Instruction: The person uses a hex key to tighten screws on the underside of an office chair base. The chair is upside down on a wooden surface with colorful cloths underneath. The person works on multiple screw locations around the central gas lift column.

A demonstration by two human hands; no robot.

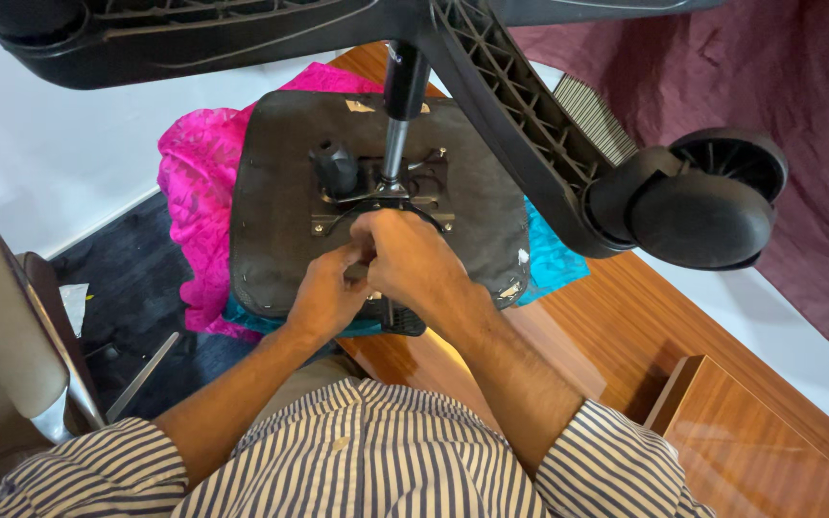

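An office chair lies upside down; the black underside of its seat (275, 192) faces me on a wooden table. Its metal gas column (396, 144) rises from the black mechanism plate (429, 187) to the star base (510, 96) overhead. My left hand (326, 293) and my right hand (407, 257) are pressed together at the near edge of the mechanism plate, fingers curled around a small part that they hide. A black knob (335, 167) stands on the seat left of the column.
A caster wheel (698, 206) hangs at the right at the end of a base leg. Pink cloth (194, 163) and turquoise cloth (554, 259) lie under the seat. The wooden table (616, 336) runs right; a grey chair (2, 336) stands at left.
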